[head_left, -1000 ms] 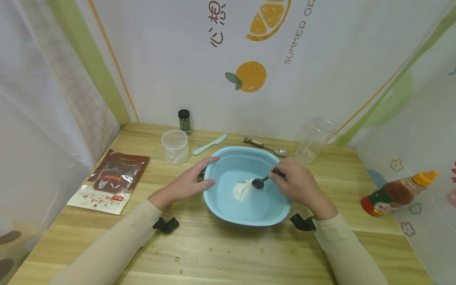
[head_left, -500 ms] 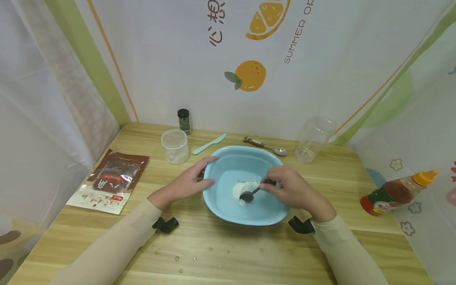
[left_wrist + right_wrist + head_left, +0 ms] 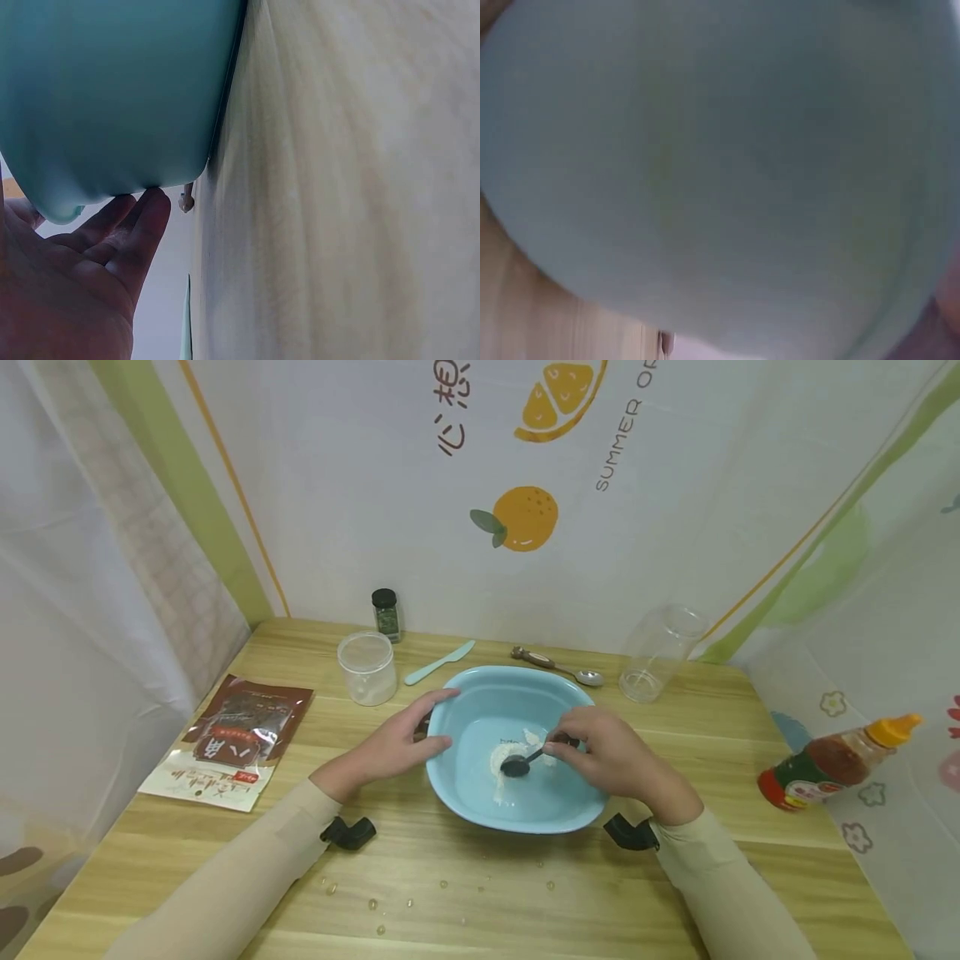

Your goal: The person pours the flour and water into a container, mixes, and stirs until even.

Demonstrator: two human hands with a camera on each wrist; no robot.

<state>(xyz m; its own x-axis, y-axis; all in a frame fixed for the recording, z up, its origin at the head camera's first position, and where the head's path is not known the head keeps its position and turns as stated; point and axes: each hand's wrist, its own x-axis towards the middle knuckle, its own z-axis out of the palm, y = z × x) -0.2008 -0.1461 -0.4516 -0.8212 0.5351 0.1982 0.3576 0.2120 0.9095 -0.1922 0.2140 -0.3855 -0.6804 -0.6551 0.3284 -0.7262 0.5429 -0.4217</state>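
A light blue bowl [image 3: 480,810] stands on the wooden table with white powder [image 3: 501,787] on its bottom. My left hand [image 3: 386,747] holds its left side, thumb at the rim; in the left wrist view the fingers [image 3: 146,225] touch the outer wall. Reaching over the right rim, my right hand [image 3: 618,756] pinches the handle of a small dark spoon [image 3: 516,766]. The spoon's round head is down in the powder. Only the bowl's outside [image 3: 705,187] fills most of the right wrist view, so the spoon is hidden there.
Behind the bowl are a green knife [image 3: 440,662], a metal spoon [image 3: 558,666], a clear jar [image 3: 367,668], a seasoning bottle [image 3: 386,616] and a tall clear container [image 3: 660,656]. A brown packet [image 3: 236,739] lies left; a sauce bottle [image 3: 832,764] stands right. Droplets [image 3: 372,904] dot the front.
The right hand has moved the dark spoon leftward and toward me through the powder, which now lies more spread out. The left hand has stayed at the bowl's side.
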